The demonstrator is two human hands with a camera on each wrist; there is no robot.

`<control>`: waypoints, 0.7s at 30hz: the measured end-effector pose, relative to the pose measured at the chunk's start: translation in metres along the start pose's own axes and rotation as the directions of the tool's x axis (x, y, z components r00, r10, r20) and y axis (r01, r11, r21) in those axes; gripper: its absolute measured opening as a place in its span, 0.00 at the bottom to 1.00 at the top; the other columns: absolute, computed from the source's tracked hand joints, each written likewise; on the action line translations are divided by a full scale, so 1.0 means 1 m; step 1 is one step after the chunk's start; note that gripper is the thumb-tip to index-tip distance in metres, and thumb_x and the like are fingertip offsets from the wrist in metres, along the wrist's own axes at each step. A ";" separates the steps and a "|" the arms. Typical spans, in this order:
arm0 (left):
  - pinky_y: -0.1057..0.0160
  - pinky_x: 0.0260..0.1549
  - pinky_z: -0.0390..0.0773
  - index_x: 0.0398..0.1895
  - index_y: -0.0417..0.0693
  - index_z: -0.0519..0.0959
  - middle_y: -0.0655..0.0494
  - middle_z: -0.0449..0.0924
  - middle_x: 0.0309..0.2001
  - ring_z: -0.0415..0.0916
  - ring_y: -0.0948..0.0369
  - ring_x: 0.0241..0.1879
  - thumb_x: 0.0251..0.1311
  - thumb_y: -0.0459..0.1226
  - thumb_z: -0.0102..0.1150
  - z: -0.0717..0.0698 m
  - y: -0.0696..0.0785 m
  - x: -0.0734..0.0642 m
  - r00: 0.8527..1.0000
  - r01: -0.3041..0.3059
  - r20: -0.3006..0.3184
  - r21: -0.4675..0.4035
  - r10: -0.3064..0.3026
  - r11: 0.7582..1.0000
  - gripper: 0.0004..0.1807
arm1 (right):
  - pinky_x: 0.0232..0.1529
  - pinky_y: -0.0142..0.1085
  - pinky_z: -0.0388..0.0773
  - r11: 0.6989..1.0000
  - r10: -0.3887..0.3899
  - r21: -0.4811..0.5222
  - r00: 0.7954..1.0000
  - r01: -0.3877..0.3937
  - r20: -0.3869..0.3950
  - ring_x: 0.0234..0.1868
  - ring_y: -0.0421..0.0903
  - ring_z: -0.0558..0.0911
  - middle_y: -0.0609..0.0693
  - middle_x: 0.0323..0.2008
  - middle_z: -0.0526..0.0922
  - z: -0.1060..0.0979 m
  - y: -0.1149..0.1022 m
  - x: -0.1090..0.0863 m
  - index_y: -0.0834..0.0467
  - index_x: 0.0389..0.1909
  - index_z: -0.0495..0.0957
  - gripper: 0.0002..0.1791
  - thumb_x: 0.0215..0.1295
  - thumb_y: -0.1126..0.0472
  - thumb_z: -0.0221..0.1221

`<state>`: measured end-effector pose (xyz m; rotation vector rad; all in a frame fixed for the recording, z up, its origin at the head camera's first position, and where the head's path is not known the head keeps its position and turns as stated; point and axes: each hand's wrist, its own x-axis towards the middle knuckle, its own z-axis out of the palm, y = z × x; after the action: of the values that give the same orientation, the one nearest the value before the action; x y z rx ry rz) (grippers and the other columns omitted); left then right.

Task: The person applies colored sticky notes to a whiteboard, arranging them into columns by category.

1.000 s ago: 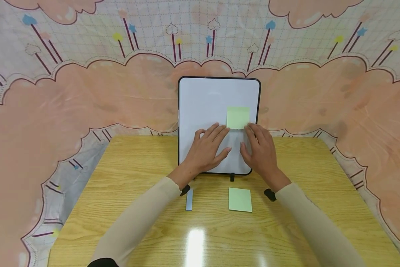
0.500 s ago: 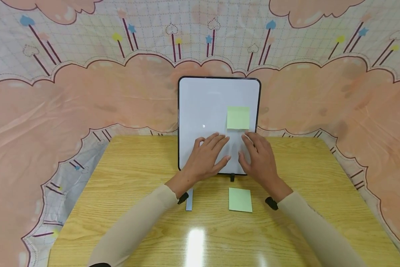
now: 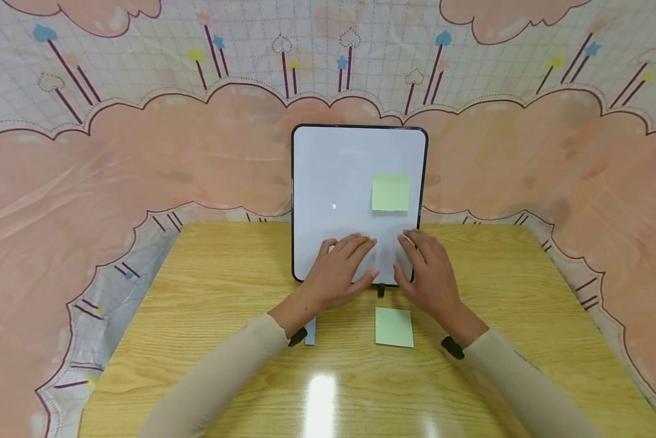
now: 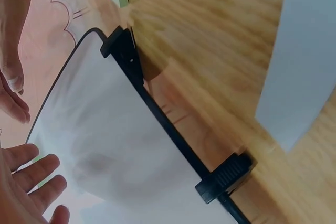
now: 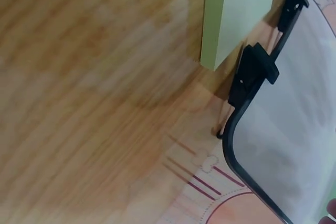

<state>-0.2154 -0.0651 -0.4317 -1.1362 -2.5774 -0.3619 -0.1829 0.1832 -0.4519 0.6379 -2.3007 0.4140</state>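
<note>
A small whiteboard (image 3: 333, 164) with a black frame stands upright on the table, and a pale green sticky note (image 3: 390, 193) is stuck on its right half. Below that note, my left hand (image 3: 338, 271) is held before the lower part of the board, fingers spread and lightly bent. My right hand (image 3: 430, 274) mirrors it near the board's lower right corner, fingers relaxed. Neither hand grips anything. A pad of green sticky notes (image 3: 394, 327) lies on the table between my wrists. Partly covered by my left wrist is a narrow light blue strip (image 3: 310, 334).
Black feet (image 4: 226, 177) clip onto the board's bottom edge, one also showing as a black clip (image 5: 253, 72) in the right wrist view. The wooden table (image 3: 224, 255) extends to both sides. Behind it hangs a patterned cloth (image 3: 218, 152).
Both hands have moved down the board, away from the stuck note, which stays in place. The pad and strip have not moved; my left wrist now covers more of the strip.
</note>
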 end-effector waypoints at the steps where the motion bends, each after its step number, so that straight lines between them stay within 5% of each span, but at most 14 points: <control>1: 0.45 0.66 0.65 0.81 0.54 0.66 0.55 0.68 0.77 0.60 0.57 0.79 0.81 0.60 0.43 0.000 0.001 -0.001 1.000 0.000 0.007 -0.001 0.001 1.000 0.34 | 0.71 0.62 0.67 1.000 0.003 0.001 1.000 -0.003 0.006 0.70 0.65 0.74 0.65 0.66 0.77 -0.001 0.000 -0.001 0.68 0.68 0.77 0.31 0.68 0.56 0.64; 21: 0.47 0.66 0.66 0.80 0.54 0.68 0.58 0.69 0.77 0.63 0.57 0.77 0.80 0.61 0.44 0.008 0.008 -0.022 0.994 -0.017 0.107 -0.022 0.019 1.000 0.35 | 0.67 0.62 0.72 0.999 -0.004 0.052 0.995 -0.001 0.097 0.66 0.64 0.77 0.63 0.64 0.78 -0.007 -0.007 -0.023 0.67 0.67 0.77 0.33 0.63 0.58 0.70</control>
<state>-0.1968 -0.0718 -0.4463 -1.2174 -2.6593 -0.3337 -0.1603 0.1883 -0.4624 0.6992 -2.3883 0.4526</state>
